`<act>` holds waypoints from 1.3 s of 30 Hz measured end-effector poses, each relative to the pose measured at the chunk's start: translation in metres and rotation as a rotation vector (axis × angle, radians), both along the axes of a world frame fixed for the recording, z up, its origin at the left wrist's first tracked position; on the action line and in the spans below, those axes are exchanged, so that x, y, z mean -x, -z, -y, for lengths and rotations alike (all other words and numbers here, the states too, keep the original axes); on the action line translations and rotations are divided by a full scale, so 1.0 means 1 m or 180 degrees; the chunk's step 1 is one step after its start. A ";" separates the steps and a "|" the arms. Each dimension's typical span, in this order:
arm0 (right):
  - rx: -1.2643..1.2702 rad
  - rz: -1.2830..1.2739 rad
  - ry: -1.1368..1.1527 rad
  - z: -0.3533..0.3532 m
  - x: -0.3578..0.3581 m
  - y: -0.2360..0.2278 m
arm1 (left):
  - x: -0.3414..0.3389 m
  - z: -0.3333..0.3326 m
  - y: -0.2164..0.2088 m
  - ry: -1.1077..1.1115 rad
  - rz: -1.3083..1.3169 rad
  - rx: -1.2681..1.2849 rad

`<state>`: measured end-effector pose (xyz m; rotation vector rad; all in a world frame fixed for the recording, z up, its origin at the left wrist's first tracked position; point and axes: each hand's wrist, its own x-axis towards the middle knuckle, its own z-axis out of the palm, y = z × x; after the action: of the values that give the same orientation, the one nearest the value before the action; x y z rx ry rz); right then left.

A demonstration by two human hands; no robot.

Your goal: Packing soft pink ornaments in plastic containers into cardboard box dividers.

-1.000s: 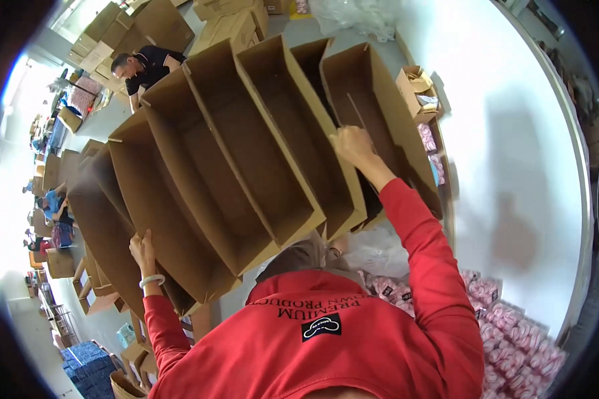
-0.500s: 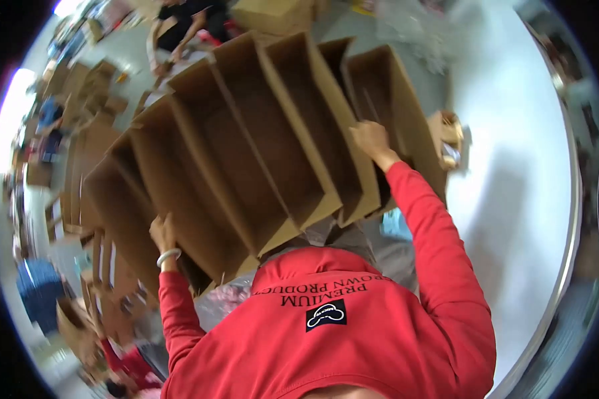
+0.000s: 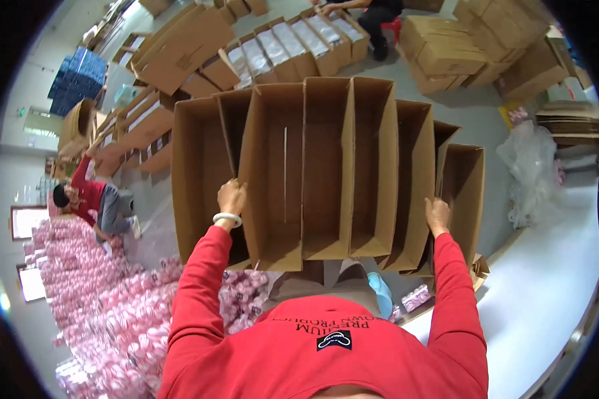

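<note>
A row of several open, brown cardboard boxes [image 3: 329,199], pressed side by side, spans the space before my body. Their open tops face me and I see nothing inside them, apart from a thin pale line on the bottom of one. My left hand [image 3: 232,197], with a white bangle at the wrist, is closed over the walls between two boxes toward the left end. Toward the right end, my right hand [image 3: 437,214] grips the box walls beside the last, lower-set box [image 3: 464,193]. The fingertips of both hands are partly hidden behind the cardboard.
Pink wrapped packages [image 3: 133,306] pile up at the left, where a person in red [image 3: 93,199] sits. Filled cartons [image 3: 299,66] line the far floor, near another person's dark legs. Closed cartons [image 3: 442,50] stand far right, with clear plastic sheeting [image 3: 532,159] nearer. A white surface [image 3: 546,292] lies right.
I have turned with the boxes, and the row has swung from a slant to nearly level across my view. Both hands keep hold; pink packages and filled cartons now show.
</note>
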<state>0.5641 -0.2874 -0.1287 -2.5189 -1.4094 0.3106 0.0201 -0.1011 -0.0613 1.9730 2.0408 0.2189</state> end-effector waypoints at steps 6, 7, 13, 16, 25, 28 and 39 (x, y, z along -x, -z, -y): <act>0.0232 -0.0078 -0.0087 0.039 -0.035 0.013 | -0.042 0.054 0.012 -0.0266 -0.0301 0.0417; 0.0217 -0.0112 -0.0019 0.043 -0.029 0.015 | -0.037 0.062 0.015 -0.0258 -0.0251 0.0378; 0.0589 0.0049 0.0097 0.081 -0.053 0.001 | -0.040 0.111 0.029 -0.0443 0.0023 0.0690; 0.0735 0.0000 0.0080 0.092 -0.076 -0.004 | -0.048 0.127 0.033 -0.0574 -0.0090 0.0693; 0.1914 -0.1539 0.0838 0.108 -0.055 -0.001 | -0.020 0.150 0.057 -0.0282 0.0042 0.1464; 0.1458 -0.0879 0.0012 0.134 -0.090 -0.014 | -0.033 0.155 0.059 -0.0308 0.0510 0.1288; 0.1463 -0.1291 0.0685 0.396 -0.067 -0.023 | -0.037 0.206 -0.029 -0.0717 0.1913 0.0241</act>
<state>0.6310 -0.6833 -0.1055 -2.6992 -0.9831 1.1397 0.0569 -0.3070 -0.0322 1.3976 1.8198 0.6797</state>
